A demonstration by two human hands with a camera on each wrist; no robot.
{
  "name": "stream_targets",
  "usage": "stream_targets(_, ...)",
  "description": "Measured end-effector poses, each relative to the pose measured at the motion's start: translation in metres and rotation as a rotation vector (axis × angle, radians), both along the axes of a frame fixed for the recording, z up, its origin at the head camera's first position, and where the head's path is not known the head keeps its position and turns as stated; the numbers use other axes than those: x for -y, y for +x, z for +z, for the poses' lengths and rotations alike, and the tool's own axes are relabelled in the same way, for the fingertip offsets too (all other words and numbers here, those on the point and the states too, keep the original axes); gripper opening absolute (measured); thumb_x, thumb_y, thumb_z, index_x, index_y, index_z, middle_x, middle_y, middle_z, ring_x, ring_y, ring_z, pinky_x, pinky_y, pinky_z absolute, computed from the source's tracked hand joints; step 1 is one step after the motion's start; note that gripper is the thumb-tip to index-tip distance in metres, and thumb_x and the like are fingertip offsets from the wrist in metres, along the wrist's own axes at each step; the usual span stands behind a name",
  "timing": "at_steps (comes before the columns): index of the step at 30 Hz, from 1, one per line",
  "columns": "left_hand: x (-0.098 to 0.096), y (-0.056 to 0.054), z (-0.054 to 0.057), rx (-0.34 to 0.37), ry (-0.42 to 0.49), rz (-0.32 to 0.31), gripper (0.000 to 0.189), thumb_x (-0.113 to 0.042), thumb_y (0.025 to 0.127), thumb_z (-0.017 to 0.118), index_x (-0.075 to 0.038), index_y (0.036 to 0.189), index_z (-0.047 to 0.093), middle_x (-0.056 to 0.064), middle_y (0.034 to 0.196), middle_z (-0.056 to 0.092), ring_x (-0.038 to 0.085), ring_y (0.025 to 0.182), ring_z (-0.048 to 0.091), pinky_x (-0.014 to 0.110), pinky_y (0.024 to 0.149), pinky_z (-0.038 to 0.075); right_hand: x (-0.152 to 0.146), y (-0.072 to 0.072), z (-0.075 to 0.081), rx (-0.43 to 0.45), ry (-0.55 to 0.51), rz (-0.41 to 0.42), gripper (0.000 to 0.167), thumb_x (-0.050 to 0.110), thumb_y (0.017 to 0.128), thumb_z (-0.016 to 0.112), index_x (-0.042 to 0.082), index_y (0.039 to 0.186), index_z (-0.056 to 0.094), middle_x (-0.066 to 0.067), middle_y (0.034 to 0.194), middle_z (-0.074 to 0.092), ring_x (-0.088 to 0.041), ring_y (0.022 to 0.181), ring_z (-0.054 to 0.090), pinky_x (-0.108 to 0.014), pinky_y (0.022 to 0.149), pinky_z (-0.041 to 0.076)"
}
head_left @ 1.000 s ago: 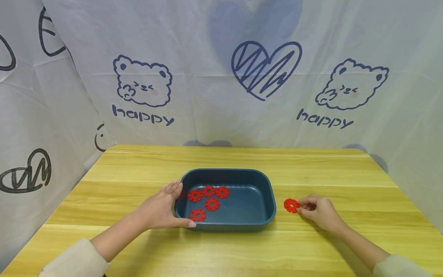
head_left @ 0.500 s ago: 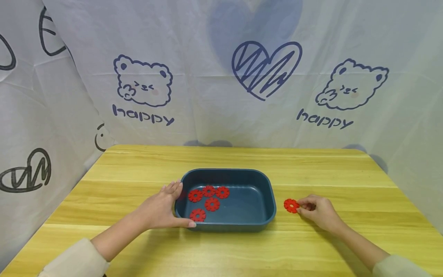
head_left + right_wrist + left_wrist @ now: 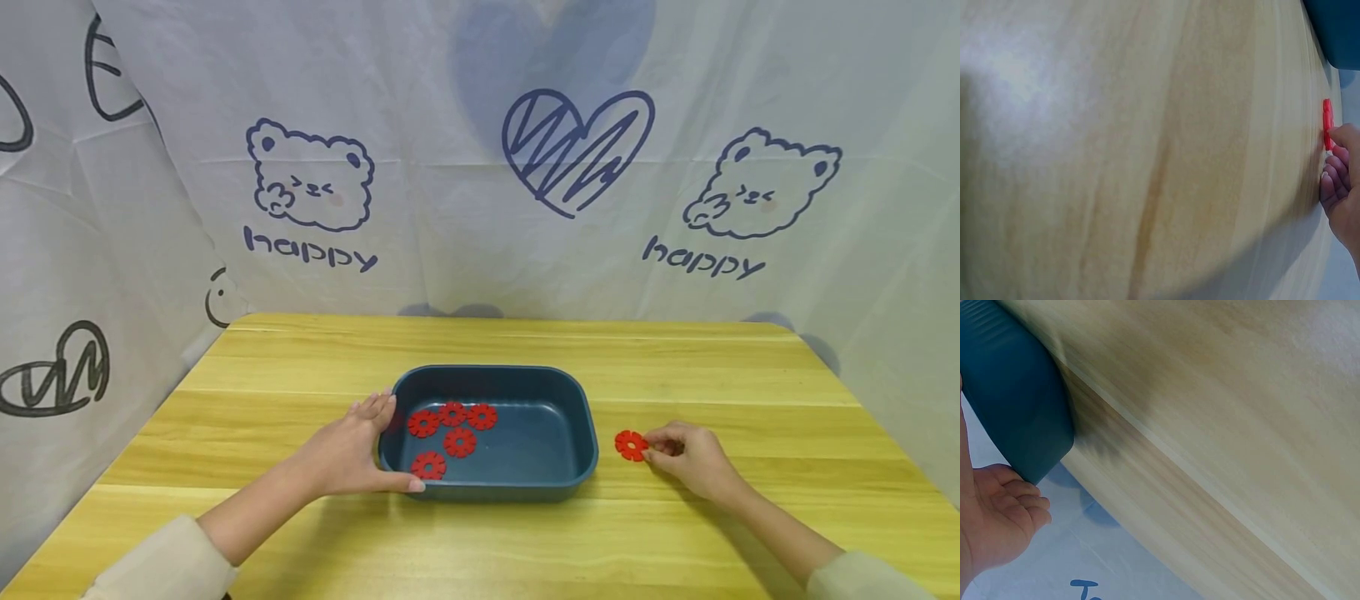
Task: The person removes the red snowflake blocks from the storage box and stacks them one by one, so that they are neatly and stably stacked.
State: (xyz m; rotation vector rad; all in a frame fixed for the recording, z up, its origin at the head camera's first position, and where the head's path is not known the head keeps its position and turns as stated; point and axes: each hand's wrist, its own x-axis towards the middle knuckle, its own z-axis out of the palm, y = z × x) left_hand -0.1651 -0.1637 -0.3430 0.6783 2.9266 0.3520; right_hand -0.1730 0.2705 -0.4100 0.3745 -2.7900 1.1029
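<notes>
In the head view my left hand (image 3: 348, 450) holds the left end of a dark blue plastic bin (image 3: 517, 493), its thumb along the front rim and its fingers at the back left. Inside, several red notched discs with holed centres, such as one red disc (image 3: 460, 442), lie flat toward the left. To the right of the bin, my right hand (image 3: 693, 458) pinches another red notched disc (image 3: 628, 451) between thumb and fingers. The right wrist view shows that pinched disc (image 3: 1327, 119) edge-on, close to the tabletop. Part of the bin's wall (image 3: 1019, 394) fills the left wrist view's upper corner.
Both hands work over a yellow wood-grain table (image 3: 487, 550). Behind it hangs a white cloth (image 3: 450, 250) printed with bears, a heart and lettering, and more cloth covers the left side.
</notes>
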Motion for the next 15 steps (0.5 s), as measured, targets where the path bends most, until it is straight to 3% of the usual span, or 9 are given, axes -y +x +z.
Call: stream_targets(15,0.0003,-0.0004,-0.0021,-0.009,-0.001,0.004,0.113,-0.069,0.067,0.065,0.008,0.141,0.03,0.025,0.15,0.025,0.041,0.138,0.025,0.053,0.108,0.031,0.001,0.0003,-0.0009,-0.007,0.0,-0.019,0.013,0.001,0.078,0.07,-0.005,0.09,0.07,-0.004,0.077,0.063,0.002,0.065,0.049,-0.017,0.055,0.046)
